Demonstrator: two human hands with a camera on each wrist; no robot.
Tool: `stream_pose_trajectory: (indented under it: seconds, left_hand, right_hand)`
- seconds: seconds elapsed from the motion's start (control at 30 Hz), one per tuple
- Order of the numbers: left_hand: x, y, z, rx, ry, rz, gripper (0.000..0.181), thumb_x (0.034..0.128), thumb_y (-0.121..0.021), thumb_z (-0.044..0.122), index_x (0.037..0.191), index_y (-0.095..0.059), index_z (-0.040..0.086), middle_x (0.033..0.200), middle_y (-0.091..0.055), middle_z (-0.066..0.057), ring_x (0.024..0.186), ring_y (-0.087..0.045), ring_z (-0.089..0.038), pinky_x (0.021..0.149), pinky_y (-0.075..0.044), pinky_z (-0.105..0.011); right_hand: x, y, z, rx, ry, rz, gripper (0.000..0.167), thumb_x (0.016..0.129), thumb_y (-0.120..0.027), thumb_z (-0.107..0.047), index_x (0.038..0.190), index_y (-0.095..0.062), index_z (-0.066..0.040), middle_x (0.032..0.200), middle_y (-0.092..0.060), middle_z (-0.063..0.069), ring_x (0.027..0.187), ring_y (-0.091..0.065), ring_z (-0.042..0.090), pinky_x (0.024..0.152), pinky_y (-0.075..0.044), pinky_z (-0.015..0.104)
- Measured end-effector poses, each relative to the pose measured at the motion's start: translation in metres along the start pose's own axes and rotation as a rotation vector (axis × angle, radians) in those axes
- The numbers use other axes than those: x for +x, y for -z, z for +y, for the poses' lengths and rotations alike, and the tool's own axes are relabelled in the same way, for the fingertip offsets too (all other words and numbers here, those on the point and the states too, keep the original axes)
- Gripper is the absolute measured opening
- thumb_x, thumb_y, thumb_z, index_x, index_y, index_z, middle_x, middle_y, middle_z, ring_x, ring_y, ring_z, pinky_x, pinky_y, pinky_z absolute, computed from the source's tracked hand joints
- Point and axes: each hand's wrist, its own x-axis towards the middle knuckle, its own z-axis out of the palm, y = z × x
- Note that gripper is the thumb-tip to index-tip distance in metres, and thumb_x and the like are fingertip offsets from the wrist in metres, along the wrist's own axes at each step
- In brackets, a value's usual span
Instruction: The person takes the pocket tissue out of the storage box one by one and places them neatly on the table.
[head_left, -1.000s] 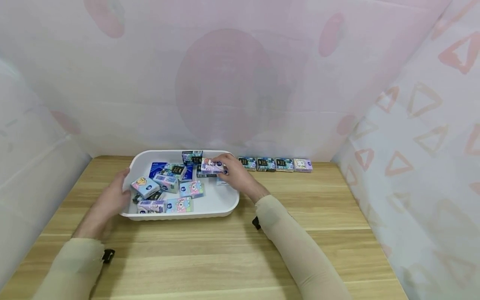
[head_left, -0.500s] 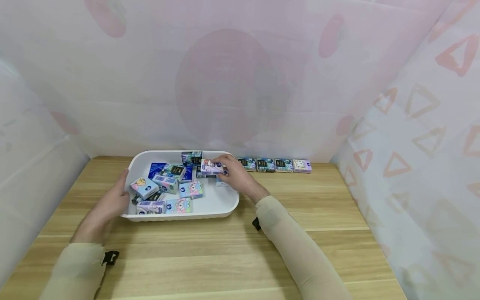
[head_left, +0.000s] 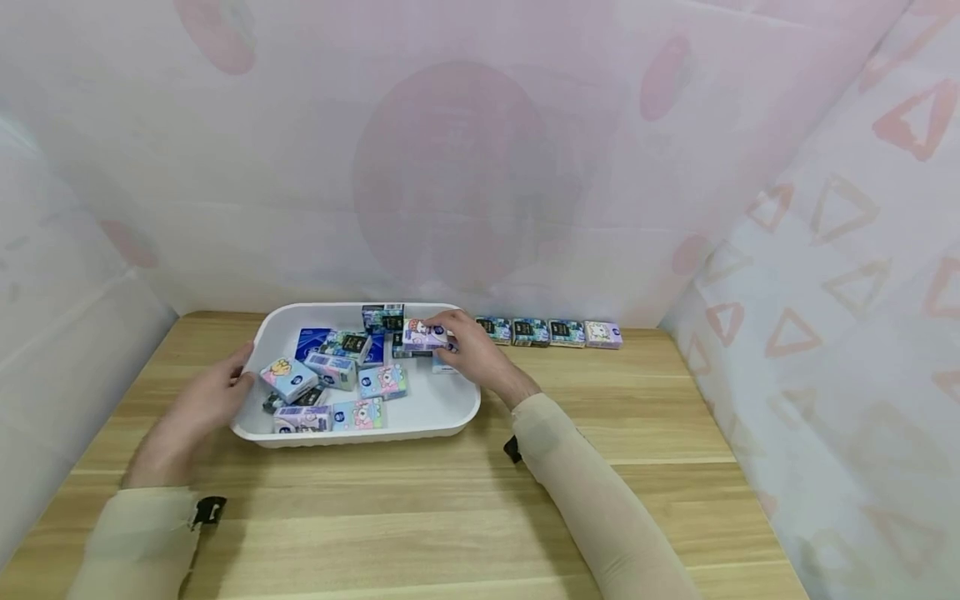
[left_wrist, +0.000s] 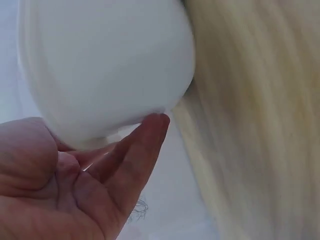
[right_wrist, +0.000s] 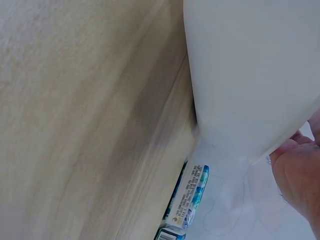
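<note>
In the head view a white tray (head_left: 442,406) holds several small tissue packs in purple, light blue and dark green. My left hand (head_left: 206,400) grips its left rim; the left wrist view shows bent fingers (left_wrist: 145,145) against the outer wall. Over the tray's right end my right hand (head_left: 472,350) pinches a purple tissue pack (head_left: 420,334), thumb and fingers at its right side. A dark tissue pack (head_left: 408,352) lies partly hidden beneath it, and a light blue pack (head_left: 442,365) is mostly covered by the hand. The right wrist view mainly shows the tray's outer wall (right_wrist: 250,65).
Right of the tray, along the back of the wooden table (head_left: 465,517), runs a row of tissue packs: dark ones (head_left: 566,332) and a purple one (head_left: 603,334) at the far end. A pale cloth wall (head_left: 450,167) rises close behind the tray and encloses both sides.
My left hand has shifted slightly to the left and loosened its pose at the rim. My right hand and the purple tissue pack stay almost where they were.
</note>
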Motion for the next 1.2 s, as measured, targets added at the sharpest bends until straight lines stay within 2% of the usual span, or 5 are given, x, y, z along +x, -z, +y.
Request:
stream_pose_trajectory:
  seconds: [0.23,0.37,0.53,0.8,1.2]
  left_hand:
    - [-0.001,0.003,0.002,0.088,0.036,0.035,0.065,0.125,-0.046,0.016,0.179,-0.023,-0.01,0.168,-0.041,-0.054,0.135,-0.06,-0.063,0.106,-0.061,-0.071]
    - [-0.003,0.006,0.002,0.084,0.025,0.04,0.063,0.1242,-0.049,0.015,0.177,-0.027,-0.012,0.163,-0.046,-0.055,0.124,-0.067,-0.058,0.091,-0.068,-0.054]
    - [-0.006,0.008,0.002,0.048,0.025,0.024,0.063,0.1238,-0.049,0.013,0.177,-0.026,-0.013,0.158,-0.05,-0.057,0.111,-0.074,-0.05,0.075,-0.065,-0.036]
    - [-0.006,0.008,0.002,0.046,0.021,0.026,0.063,0.1237,-0.048,0.013,0.177,-0.026,-0.013,0.155,-0.051,-0.057,0.104,-0.075,-0.044,0.072,-0.063,-0.036]
    - [-0.007,0.007,0.002,0.073,0.005,0.043,0.062,0.1233,-0.048,0.013,0.176,-0.028,-0.014,0.156,-0.052,-0.057,0.109,-0.074,-0.049,0.073,-0.061,-0.035]
  right_hand:
    - [-0.001,0.001,0.001,0.008,0.004,0.005,0.057,0.114,-0.078,-0.01,0.169,-0.064,-0.017,0.176,-0.055,0.011,0.16,-0.06,0.033,0.132,-0.054,0.048]
    - [-0.003,0.002,0.001,0.025,0.012,-0.001,0.057,0.114,-0.078,-0.009,0.168,-0.065,-0.017,0.175,-0.056,0.012,0.159,-0.06,0.034,0.131,-0.056,0.048]
    - [-0.01,0.01,0.001,0.082,-0.004,-0.008,0.057,0.113,-0.077,-0.005,0.168,-0.065,-0.016,0.175,-0.055,0.013,0.159,-0.06,0.034,0.13,-0.056,0.044]
    - [-0.027,0.027,0.008,0.162,-0.052,0.026,0.056,0.111,-0.078,-0.002,0.165,-0.067,-0.012,0.175,-0.054,0.019,0.159,-0.061,0.039,0.13,-0.055,0.045]
    - [-0.055,0.052,0.033,0.183,-0.064,0.077,0.054,0.111,-0.079,-0.002,0.163,-0.068,-0.009,0.175,-0.054,0.022,0.164,-0.054,0.045,0.132,-0.053,0.055]
